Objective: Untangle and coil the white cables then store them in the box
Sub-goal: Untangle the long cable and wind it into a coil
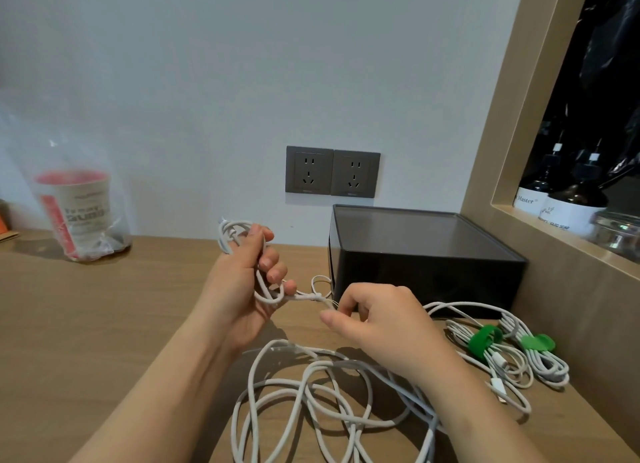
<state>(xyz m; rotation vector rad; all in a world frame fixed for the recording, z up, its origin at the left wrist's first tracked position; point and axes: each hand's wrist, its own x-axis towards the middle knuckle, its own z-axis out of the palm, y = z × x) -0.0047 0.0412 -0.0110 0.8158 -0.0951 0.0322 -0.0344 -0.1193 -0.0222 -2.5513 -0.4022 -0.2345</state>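
Note:
My left hand (247, 282) grips a small coil of white cable (231, 234), its loops sticking out above and below the fingers. A short stretch of that cable runs right to my right hand (377, 324), which pinches its end between thumb and forefinger. A loose tangle of white cables (311, 393) lies on the wooden desk (104, 324) below both hands. Two coiled white cables bound with green ties (485, 339) (538, 343) lie to the right. The black box (426, 265) stands behind my right hand with its lid on.
A clear plastic bag holding a paper cup (78, 213) stands at the back left. Two grey wall sockets (332, 171) sit above the desk. A wooden niche (540, 220) with dark bottles (571, 203) borders the right side.

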